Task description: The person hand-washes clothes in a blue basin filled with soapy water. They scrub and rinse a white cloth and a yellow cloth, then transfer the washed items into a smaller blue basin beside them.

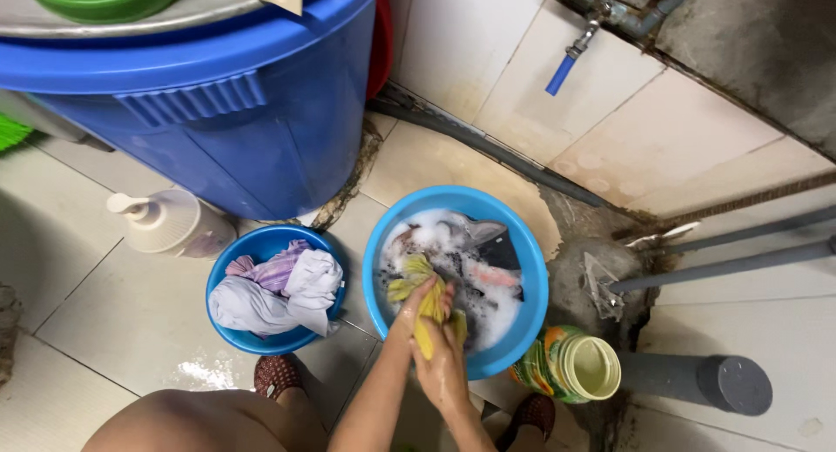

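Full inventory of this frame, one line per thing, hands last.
yellow cloth: 1, yellow, gripped over the soapy basin
soapy basin: 1, blue, centre floor, suds and clothes inside
small basin: 1, blue, left of it, holds pale clothes
barrel: 1, blue, top left
pump bottle: 1, beige, by the barrel
canister: 1, green-orange, cream lid, right of the soapy basin
tap: 1, blue handle, on the wall
pipes: several, grey, right
left hand: 1, on the yellow cloth
right hand: 1, on the yellow cloth

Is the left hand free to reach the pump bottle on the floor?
Probably not right away: the left hand is gripping the yellow cloth over the big basin, and the small basin sits before the pump bottle.
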